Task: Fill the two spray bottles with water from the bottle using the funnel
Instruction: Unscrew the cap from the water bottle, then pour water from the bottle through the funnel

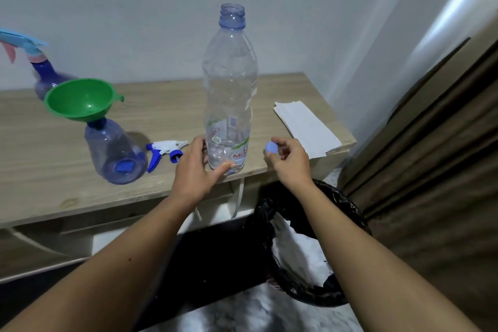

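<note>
The uncapped water bottle (pixel 229 94) stands upright on the bench (pixel 167 105) between the hands. The left hand (pixel 198 167) cups its base loosely; the right hand (pixel 289 160) pinches the blue cap (pixel 271 147) just beside it. Left of the left hand, the green funnel (pixel 80 98) sits in a spray bottle (pixel 114 153).
</note>
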`<state>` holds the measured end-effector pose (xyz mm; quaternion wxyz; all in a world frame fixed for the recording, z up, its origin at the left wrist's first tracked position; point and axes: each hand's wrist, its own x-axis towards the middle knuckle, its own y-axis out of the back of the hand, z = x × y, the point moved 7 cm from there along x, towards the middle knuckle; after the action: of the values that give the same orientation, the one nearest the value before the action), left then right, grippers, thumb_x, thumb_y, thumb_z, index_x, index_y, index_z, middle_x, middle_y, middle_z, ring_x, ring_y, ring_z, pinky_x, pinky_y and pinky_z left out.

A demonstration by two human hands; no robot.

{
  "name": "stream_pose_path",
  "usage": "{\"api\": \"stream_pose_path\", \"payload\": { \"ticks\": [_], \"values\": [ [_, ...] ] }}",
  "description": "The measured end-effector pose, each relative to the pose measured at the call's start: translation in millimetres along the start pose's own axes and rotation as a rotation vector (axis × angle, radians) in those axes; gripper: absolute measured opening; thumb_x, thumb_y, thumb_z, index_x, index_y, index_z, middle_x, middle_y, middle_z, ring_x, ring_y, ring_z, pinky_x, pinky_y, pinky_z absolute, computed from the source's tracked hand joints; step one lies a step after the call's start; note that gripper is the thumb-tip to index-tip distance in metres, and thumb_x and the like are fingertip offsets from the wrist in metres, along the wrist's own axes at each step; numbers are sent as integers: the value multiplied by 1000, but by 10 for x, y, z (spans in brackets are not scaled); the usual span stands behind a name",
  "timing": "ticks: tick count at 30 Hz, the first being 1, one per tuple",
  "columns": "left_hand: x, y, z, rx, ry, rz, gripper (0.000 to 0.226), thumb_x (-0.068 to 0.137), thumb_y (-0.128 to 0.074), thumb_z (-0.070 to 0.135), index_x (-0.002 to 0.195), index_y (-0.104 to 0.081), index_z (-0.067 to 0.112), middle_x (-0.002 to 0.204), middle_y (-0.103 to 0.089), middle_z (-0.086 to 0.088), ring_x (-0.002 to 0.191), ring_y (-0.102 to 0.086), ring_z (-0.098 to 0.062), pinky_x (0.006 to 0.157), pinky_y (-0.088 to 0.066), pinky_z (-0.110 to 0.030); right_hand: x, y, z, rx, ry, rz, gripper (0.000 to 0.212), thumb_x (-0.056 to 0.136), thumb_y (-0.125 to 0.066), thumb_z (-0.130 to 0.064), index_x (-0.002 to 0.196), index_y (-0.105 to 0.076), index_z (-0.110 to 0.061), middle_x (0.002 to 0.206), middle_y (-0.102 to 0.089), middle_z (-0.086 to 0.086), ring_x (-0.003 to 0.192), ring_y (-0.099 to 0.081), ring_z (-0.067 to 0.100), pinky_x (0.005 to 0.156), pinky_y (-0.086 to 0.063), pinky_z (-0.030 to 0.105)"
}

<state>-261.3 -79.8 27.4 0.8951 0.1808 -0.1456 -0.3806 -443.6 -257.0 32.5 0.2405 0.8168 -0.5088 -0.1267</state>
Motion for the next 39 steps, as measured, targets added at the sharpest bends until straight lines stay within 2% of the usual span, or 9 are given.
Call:
{"api": "stream_pose_path", "payload": {
  "ticks": [6, 12, 17, 23, 26, 28, 32, 36, 39],
  "values": [
    [-2, -19, -10, -53, 9, -6, 79, 76, -96, 37, 142, -52, 28, 141, -65, 4, 124, -68, -11, 108, -58, -38, 60, -138, 168, -72, -21, 23, 40, 87, -84, -16, 125, -72, -16, 118, -66, -4, 120, -61, 19, 107, -52, 40],
    [2, -24, 1, -33, 22, -22, 81, 77, -95, 36, 145, -51, 27, 144, -64, 5, 125, -67, -11, 108, -58, -38, 42, -144, 212, -118, -7, 40, 45, 84, -87, -20, 125, -70, -17, 117, -62, -6, 120, -60, 24, 106, -52, 47],
    [19, -10, 61, 67, 7, -31, 87, 77, -95, 44, 149, -48, 26, 145, -63, 6, 128, -62, -11, 108, -56, -40, 5, -95, 143, -127, -26, 5, 54, 83, -88, -16, 132, -65, -16, 119, -59, -9, 123, -59, 23, 109, -51, 45],
    [26, -27, 154, 110, -11, -20, 101, 76, -91, 54, 158, -39, 26, 153, -58, 6, 139, -55, -18, 113, -50, -43, -208, 28, -270, -108, 76, 63, 57, 86, -78, -14, 140, -59, -19, 138, -56, -3, 131, -48, 19, 111, -43, 36],
    [-56, -51, 121, 138, 13, -23, 125, 73, -87, 69, 169, -20, 26, 169, -41, 3, 154, -42, -21, 122, -43, -51, -354, 9, -581, 1, 142, 21, 61, 88, -73, -9, 145, -52, -21, 141, -53, -5, 128, -49, 9, 98, -38, 7],
    [-154, -31, 85, 131, 43, -18, 129, 76, -87, 66, 172, -11, 25, 177, -26, 2, 161, -30, -21, 129, -33, -50, -424, -17, -795, 87, 195, 7, 61, 92, -74, -12, 147, -49, -21, 143, -53, -4, 133, -50, 10, 93, -37, 1],
    [-409, 176, 110, 13, 7, 22, 118, 79, -89, 56, 171, -21, 27, 173, -35, 8, 150, -42, -6, 125, -40, -46, -484, -117, -1161, 214, 247, -16, 71, 95, -78, -28, 154, -41, -14, 151, -50, 2, 140, -48, 13, 91, -38, -4],
    [-660, 578, 59, -6, -27, 112, 101, 76, -90, 54, 161, -43, 25, 155, -56, 9, 136, -59, -7, 116, -50, -42, -480, -248, -1371, 212, 228, 29, 97, 79, -88, -51, 154, -36, -19, 152, -45, -2, 143, -44, 12, 117, -37, 25],
    [-792, 904, -69, -26, 5, 174, 85, 73, -90, 58, 146, -54, 33, 138, -65, 12, 123, -66, -5, 105, -59, -44, -448, -323, -1446, 188, 194, 94, 104, 74, -91, -53, 153, -35, -15, 151, -43, 3, 142, -43, 18, 122, -37, 37]
  ]
}}
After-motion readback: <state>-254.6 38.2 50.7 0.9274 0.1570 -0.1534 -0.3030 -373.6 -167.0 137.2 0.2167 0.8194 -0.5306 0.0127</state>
